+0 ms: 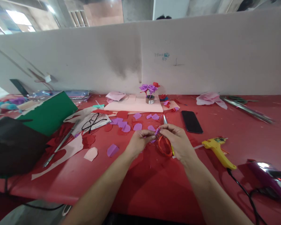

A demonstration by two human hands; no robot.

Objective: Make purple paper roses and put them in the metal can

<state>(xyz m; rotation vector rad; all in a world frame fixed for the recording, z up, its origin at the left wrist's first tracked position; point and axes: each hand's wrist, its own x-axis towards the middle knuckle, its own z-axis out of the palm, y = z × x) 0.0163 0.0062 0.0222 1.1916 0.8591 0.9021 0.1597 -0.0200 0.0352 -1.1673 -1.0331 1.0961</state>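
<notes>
Between my fingertips is a small purple paper piece (157,131), pinched from both sides. My left hand (140,142) grips its left side with thumb and forefinger. From the right, my right hand (176,139) closes on the same piece. Just beneath them on the red table lie scissors (165,147) with orange handles, partly covered by my right hand. Cut purple petals (137,127) are scattered beyond and left of my hands. A folded purple petal (112,150) and a pale pink petal (91,154) lie nearer on the left.
A yellow glue gun (219,151) and a black phone (192,122) lie to the right. Purple paper flowers (148,88) stand in a small round holder (150,99) at the back. Eyeglasses (93,122) and a green board (49,114) are left. A white partition (84,59) rises behind.
</notes>
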